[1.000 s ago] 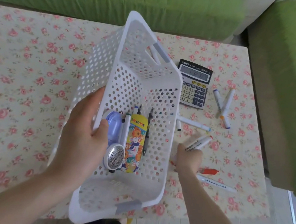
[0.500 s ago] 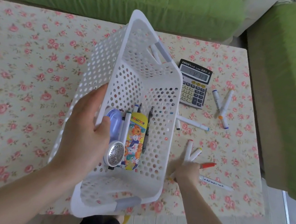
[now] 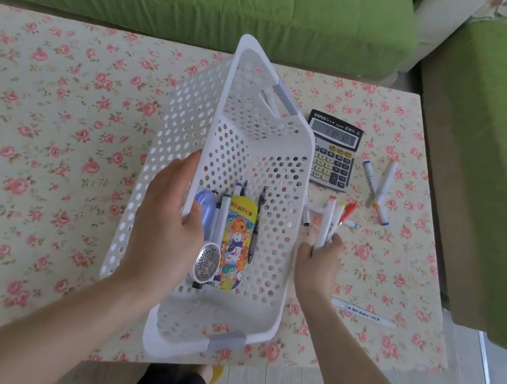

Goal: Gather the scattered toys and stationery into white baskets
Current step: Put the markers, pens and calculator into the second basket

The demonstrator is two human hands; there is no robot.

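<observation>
Currently, head view: the basket [image 3: 276, 297] is held tilted, its left wall gripped by the left hand [image 3: 160, 234] with the thumb curled inside. A bunch of markers [image 3: 326, 225] is clasped in the right hand [image 3: 317, 264], just beside the right wall. Step judged: loading stationery. Next, the bunch must be lifted over that wall, which stands in the way, and dropped in. Left on the table [image 3: 57, 129]: a calculator [image 3: 333, 157], crossed markers [image 3: 379, 191] and a pen [image 3: 362, 313].

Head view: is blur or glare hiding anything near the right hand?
Head view: markers in the right hand look slightly smeared; calculator digits are faint; basket is sharp; soft, even daylight; the wide angle bends the table edge.
</observation>
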